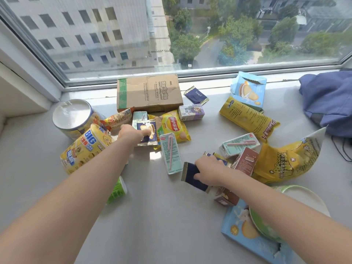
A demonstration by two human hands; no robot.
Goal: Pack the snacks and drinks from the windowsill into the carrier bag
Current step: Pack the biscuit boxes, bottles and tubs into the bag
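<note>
Snacks and drinks lie scattered on the white windowsill [162,216]. My left hand [131,133] pinches a small navy biscuit packet [147,135] lying over a yellow Lay's crisp bag [172,128]. My right hand [211,171] grips two more navy packets [193,176] near the front. A mint drink carton [170,152] lies between my hands, another mint carton [240,146] to the right beside a brown carton [245,161]. The blue fabric carrier bag [327,101] sits crumpled at the far right.
A brown cardboard box [149,92] stands by the window. Yellow noodle cups [83,151] and a white-lidded tub [73,115] are left. A yellow popcorn bag [287,161], long yellow packet [247,117], blue biscuit boxes [247,90] and a green bowl [266,227] lie right.
</note>
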